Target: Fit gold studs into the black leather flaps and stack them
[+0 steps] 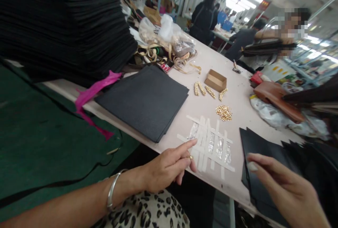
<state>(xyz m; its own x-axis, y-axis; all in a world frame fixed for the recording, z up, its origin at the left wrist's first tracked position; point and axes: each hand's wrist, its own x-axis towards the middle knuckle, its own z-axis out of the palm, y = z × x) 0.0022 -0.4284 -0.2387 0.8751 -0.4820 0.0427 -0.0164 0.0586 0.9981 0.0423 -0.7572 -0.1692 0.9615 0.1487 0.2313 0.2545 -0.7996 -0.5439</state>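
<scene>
My left hand (173, 163), with a silver bangle on the wrist, reaches over the table's near edge. Its index finger is stretched out to a grid of pale tape strips (202, 143), under which clear crinkled plastic strips lie; the other fingers are loosely bent. A small gold spot shows at a finger, perhaps a ring. My right hand (286, 189) is above black sheets (266, 154) at the right, thumb and index finger closed in a pinch; anything between them is too small to make out. Beyond the tape lies a pile of small gold pieces (224, 112).
Short rows of gold pieces (210, 92) lie by an open cardboard box (216, 80). Black sheets (145, 97) and a tall black stack (66, 24) stand left, with pink cloth (96, 92). Plastic bags (169, 32) and a brown leather piece (278, 99) lie farther off. People work behind.
</scene>
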